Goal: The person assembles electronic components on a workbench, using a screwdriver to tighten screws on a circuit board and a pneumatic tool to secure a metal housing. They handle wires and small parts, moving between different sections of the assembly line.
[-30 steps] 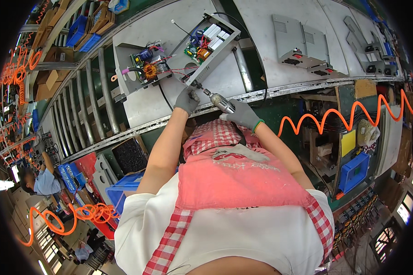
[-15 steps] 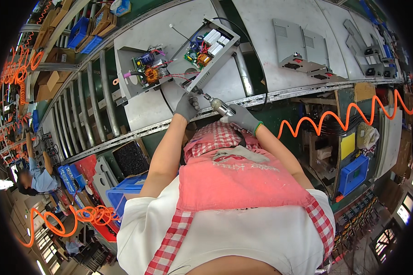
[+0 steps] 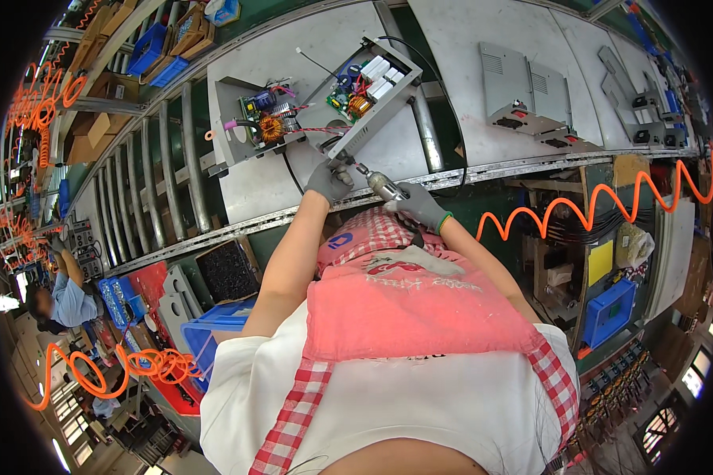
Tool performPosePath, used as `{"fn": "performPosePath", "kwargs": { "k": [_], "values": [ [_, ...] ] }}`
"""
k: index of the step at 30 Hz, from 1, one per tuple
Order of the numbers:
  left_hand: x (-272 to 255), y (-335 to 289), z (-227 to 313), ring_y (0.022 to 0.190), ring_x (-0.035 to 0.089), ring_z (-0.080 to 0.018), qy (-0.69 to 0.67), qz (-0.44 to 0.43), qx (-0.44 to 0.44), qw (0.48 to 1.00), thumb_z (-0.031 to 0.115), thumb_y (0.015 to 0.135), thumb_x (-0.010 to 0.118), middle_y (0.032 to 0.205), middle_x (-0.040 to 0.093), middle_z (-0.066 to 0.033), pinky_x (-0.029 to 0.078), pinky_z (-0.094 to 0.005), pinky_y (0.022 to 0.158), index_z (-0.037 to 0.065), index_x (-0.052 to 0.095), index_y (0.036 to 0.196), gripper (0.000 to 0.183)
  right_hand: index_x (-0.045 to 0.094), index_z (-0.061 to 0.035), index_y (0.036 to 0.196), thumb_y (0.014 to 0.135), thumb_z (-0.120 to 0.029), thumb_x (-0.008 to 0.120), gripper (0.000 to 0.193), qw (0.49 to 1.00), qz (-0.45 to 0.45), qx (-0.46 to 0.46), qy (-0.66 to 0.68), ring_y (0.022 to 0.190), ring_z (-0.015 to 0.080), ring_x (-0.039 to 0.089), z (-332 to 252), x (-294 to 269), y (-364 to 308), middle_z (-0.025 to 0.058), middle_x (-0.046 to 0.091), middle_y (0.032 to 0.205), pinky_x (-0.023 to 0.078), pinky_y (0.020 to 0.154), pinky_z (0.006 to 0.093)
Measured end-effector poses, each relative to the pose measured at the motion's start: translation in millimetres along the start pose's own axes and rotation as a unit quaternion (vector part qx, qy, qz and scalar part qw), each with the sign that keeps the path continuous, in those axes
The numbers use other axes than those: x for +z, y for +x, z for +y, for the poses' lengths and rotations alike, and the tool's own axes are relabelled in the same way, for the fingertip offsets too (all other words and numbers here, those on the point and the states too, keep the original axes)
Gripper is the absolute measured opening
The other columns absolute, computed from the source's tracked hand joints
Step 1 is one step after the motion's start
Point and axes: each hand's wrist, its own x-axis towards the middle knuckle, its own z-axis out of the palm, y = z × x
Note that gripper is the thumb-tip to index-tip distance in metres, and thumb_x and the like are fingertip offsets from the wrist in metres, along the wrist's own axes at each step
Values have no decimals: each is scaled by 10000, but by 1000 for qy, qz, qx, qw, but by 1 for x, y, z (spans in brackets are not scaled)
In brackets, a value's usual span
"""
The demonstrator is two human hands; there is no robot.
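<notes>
My right hand (image 3: pixel 421 207), in a grey glove, grips a silver power screwdriver (image 3: pixel 386 187). Its tip points up and left, toward the near end of an open metal case (image 3: pixel 382 108) set at a slant on the bench. At that near end is my left hand (image 3: pixel 330 181), also gloved, its fingers curled together; what they pinch is too small to tell. Inside the case sit a green circuit board, a copper coil and white blocks. Red wires link it to a second open metal housing (image 3: pixel 228 141) at the left, with a coil and board inside.
Metal rollers (image 3: pixel 158 178) run along the left. Grey metal covers (image 3: pixel 523 87) lie on the bench at the right. An orange coiled hose (image 3: pixel 566 210) hangs at the right, near a blue bin (image 3: pixel 611 308). Another person (image 3: pixel 71 305) works at far left.
The view has shifted slightly. My left hand's fingers have come up a little closer to the near end of the case. The screwdriver stays in my right hand, almost in place.
</notes>
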Motion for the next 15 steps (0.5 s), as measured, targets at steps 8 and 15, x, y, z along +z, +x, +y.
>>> {"fn": "performPosePath", "kwargs": {
  "k": [8,15],
  "values": [
    [0,3,2,438,333,-70,21,40,16,999,83,874,467,592,423,31,309,-204,405,53,547,908,92,562,-31,972,701,-288,760,423,1000,8,-7,-26,495,123,540,0,5,1,46,574,664,433,450,282],
    [-15,1,13,579,440,-133,-98,-9,84,992,74,874,459,736,511,-49,393,-251,532,45,536,937,103,584,-26,1018,666,-434,750,563,975,55,-60,-207,750,208,620,-8,6,-31,128,630,846,487,685,336]
  ]
}}
